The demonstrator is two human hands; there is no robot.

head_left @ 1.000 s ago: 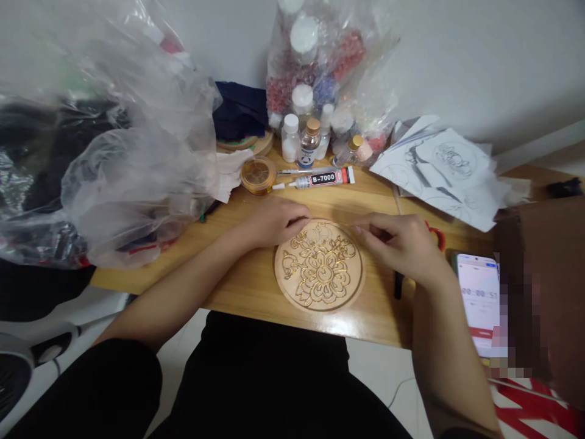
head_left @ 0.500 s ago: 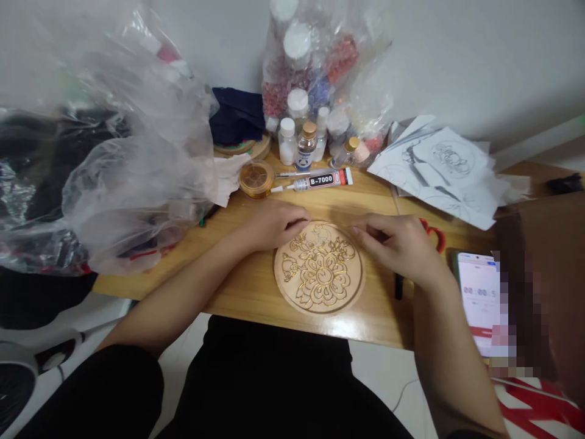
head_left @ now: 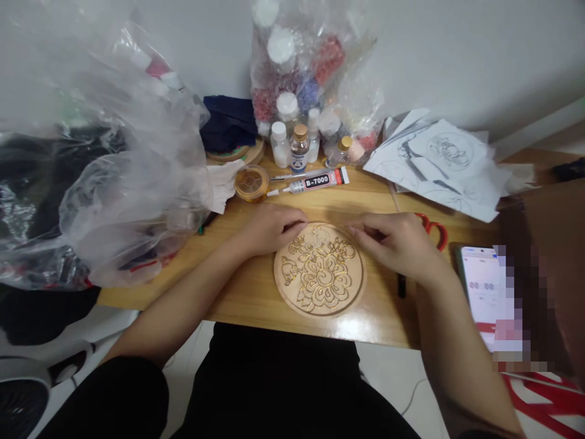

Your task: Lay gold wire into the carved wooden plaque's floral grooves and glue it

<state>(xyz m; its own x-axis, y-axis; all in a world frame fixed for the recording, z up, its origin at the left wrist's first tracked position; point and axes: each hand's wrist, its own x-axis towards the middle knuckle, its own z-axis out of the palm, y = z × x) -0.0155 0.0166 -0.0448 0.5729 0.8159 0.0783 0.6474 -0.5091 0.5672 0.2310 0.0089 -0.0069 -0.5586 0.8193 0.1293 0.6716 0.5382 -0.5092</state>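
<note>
A round wooden board (head_left: 336, 306) with a raised rim lies flat on the table, bearing gold outlines of a large flower and smaller shapes. At its upper left edge my left hand (head_left: 276, 230) rests with fingers curled together. My right hand (head_left: 393, 241) hovers by the upper right edge, thumb and forefinger pinched. Anything between either set of fingertips is too fine or hidden to make out. Near the top of the board, between the hands, the outline looks paler and thinner. Red-handled scissors (head_left: 439, 235) lie partly beneath my right hand.
Behind the board lie a glue tube (head_left: 316, 180) and a round amber container (head_left: 252, 184). Small bottles (head_left: 299, 149) stand before a clear bag of jars. Plastic bags (head_left: 137, 183) crowd the left. Printed papers (head_left: 439, 164) and a phone (head_left: 487, 292) are on the right.
The camera view has tilted and shifted slightly. Both hands keep nearly the same pose over the board's top edge.
</note>
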